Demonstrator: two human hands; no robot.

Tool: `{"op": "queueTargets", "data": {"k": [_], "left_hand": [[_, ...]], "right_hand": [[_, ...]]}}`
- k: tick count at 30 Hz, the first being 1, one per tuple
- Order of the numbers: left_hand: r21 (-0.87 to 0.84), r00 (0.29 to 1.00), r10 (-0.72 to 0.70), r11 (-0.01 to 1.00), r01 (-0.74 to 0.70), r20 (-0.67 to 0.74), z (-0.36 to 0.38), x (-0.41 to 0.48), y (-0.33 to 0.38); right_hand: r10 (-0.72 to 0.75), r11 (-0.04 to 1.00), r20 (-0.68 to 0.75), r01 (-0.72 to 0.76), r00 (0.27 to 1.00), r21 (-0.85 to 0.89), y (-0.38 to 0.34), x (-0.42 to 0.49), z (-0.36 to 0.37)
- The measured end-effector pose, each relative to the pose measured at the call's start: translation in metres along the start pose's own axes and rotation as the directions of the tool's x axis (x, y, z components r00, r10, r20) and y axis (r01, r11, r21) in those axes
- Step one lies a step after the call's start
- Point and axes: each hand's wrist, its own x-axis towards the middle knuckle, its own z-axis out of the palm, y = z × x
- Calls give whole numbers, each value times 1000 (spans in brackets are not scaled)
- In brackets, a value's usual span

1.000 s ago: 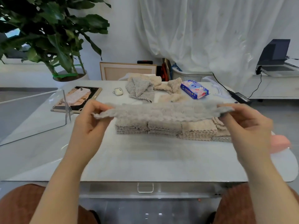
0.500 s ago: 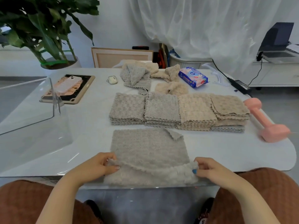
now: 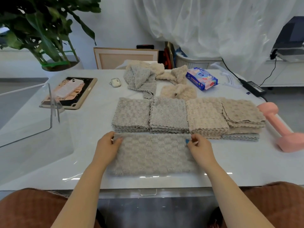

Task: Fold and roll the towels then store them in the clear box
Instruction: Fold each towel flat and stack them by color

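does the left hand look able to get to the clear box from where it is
Probably yes. The clear box stands just left of the left hand, with only bare tabletop between them, though the hand is pinching the grey towel.

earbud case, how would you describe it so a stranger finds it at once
Start at the white table, far half. Between the tablet on the left and the crumpled grey towel lies the earbud case. It is small, pale, rounded and hard, unlike the flat tablet and soft cloth.
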Motion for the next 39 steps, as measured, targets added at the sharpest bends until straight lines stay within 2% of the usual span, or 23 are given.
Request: {"op": "queueTargets", "data": {"k": [4, 7, 11, 14, 17, 20, 26, 28, 31, 34, 36, 39], "left_hand": [[4, 999, -41, 999, 41, 35, 6, 13, -7], [-31, 997, -68, 997, 69, 36, 5, 21, -9], [-37, 990, -77, 996, 81, 118, 3, 29, -9], [-16, 987, -2, 1000, 5, 159, 2, 28, -10], [-162, 981, 39, 987, -8, 190, 0, 20, -9], [-323, 986, 50, 946, 4, 160, -1, 6, -5], [-425, 994, 52, 905, -6, 96, -9, -6, 7], [-464, 997, 65, 885, -38, 43, -18, -5, 23], [-543, 993, 110, 832, -109, -32, -38, -9, 50], [-538, 987, 160, 834, -117, 32, -60, -23, 64], [-544, 979, 177, 834, -96, 98, -71, -33, 66], [-497, 981, 161, 863, -89, 104, -70, -34, 63]], "right_hand": [[-45, 989, -76, 33, 996, -146, 4, 6, 13], [-64, 984, -122, 42, 990, -172, 7, 7, 19], [-5, 978, -172, -31, 985, -205, 9, 15, 21], [124, 988, -92, -131, 988, -76, 4, 17, 22], [75, 994, 57, -79, 996, 72, 7, 10, 17], [4, 989, 218, -36, 976, 145, 6, -1, -3], [-31, 942, 103, -6, 994, 335, -4, -19, -48], [-49, 889, 56, 18, 997, 457, -17, -22, -64], [-97, 791, 74, 32, 992, 611, -34, -27, -90], [-191, 815, 171, 59, 967, 577, -39, -36, -111], [-182, 803, 216, 19, 959, 596, -37, -42, -118], [-119, 812, 218, -31, 969, 583, -32, -42, -113]]}}
